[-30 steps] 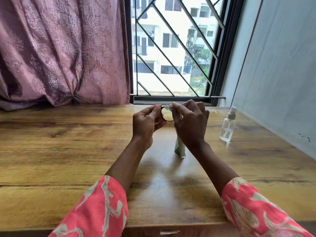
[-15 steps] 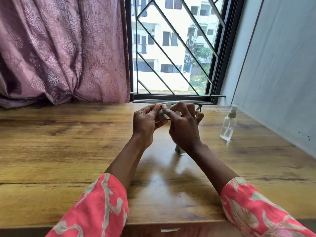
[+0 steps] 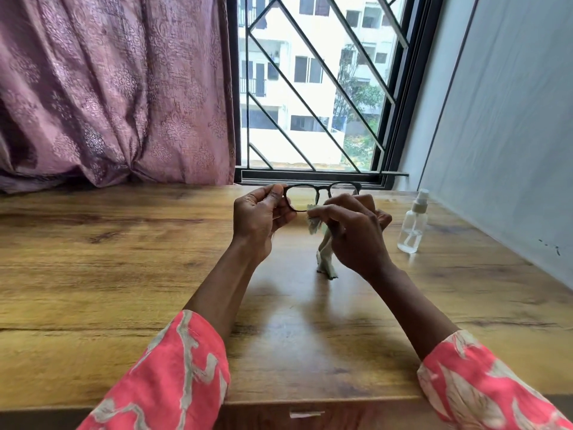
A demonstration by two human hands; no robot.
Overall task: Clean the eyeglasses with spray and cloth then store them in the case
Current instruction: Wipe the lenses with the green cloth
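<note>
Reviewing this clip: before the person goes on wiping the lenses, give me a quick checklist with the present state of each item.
1. Eyeglasses held securely: ok, the left hand pinches the frame at its left end, above the table.
2. Cloth in hand: ok, the right hand grips it, and its tail hangs down toward the table.
3. Cloth meets a lens: cannot tell, its top edge sits by the lower rim.
4. Spray bottle out of the way: ok, upright to the right of both hands.
5. Lenses already sprayed: cannot tell.
6. Case ready for storage: not ok, no case in view.
</note>
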